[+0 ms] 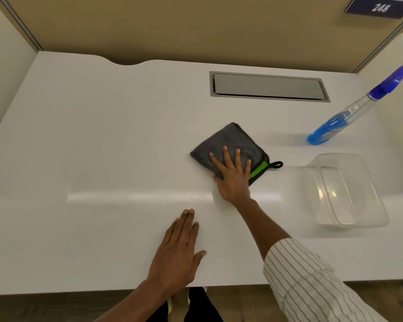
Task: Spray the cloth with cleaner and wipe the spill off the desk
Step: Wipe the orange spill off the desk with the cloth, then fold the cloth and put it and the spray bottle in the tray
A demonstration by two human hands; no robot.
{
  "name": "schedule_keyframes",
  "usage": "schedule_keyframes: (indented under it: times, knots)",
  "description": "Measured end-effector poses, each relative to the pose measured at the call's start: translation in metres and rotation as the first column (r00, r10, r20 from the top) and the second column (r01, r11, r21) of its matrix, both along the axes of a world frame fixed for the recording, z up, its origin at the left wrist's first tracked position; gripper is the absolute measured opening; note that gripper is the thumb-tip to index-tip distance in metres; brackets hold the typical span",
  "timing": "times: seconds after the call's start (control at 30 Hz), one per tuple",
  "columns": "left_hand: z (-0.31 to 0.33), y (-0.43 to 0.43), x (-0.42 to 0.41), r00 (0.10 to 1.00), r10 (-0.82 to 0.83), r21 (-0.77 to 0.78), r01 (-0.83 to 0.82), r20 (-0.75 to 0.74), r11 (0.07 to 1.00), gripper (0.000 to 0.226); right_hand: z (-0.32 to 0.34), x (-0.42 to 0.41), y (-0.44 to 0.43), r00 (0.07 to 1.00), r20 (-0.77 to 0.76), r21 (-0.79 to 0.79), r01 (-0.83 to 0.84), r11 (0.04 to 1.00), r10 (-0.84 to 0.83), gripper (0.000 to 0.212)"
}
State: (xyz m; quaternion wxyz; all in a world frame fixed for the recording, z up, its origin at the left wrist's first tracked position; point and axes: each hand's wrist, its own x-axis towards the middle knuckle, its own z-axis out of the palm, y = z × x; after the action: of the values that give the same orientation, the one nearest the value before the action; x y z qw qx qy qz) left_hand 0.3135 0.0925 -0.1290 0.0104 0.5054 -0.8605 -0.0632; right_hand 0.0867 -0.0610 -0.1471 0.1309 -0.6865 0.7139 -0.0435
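Note:
A folded grey cloth (228,141) with a green strip and a black loop lies in the middle of the white desk (102,147). My right hand (232,176) presses flat on the cloth's near half, fingers spread. My left hand (178,249) rests flat on the desk near the front edge, holding nothing. A spray bottle (349,112) of blue cleaner with a blue trigger head stands at the right, apart from both hands. I can make out no spill on the white surface.
A clear plastic container (349,194) sits at the right, close to my right arm. A grey cable hatch (268,86) is set into the desk behind the cloth. Beige partition walls (196,26) close the back and sides.

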Motion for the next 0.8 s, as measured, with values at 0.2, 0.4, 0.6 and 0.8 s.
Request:
schedule_keyframes:
  times: [0.2, 0.4, 0.6, 0.8]
  knots:
    - [-0.008, -0.004, 0.006, 0.999, -0.052, 0.027, 0.052, 0.008, 0.998, 0.074, 0.006, 0.03, 0.064, 0.983, 0.108, -0.031, -0.146, 0.989, 0.149, 0.058]
    - [0.004, -0.009, 0.015, 0.976, 0.041, 0.189, 0.0, -0.212, 0.982, 0.065, 0.042, 0.051, 0.113, 0.809, 0.578, 0.122, 0.046, 0.991, -0.109, 0.046]
    - [0.029, -0.022, 0.026, 0.673, 0.493, 0.495, -0.212, -0.551, 0.842, 0.039, 0.123, 0.06, 0.13, 0.223, 0.835, 0.4, 0.381, 0.834, -0.503, 0.022]
    - [0.07, -0.046, 0.035, 0.263, 0.879, 0.88, -0.159, -0.398, 0.447, 0.067, 0.159, 0.065, 0.149, -0.296, 0.81, 0.585, 0.341, 0.736, -0.507, 0.031]
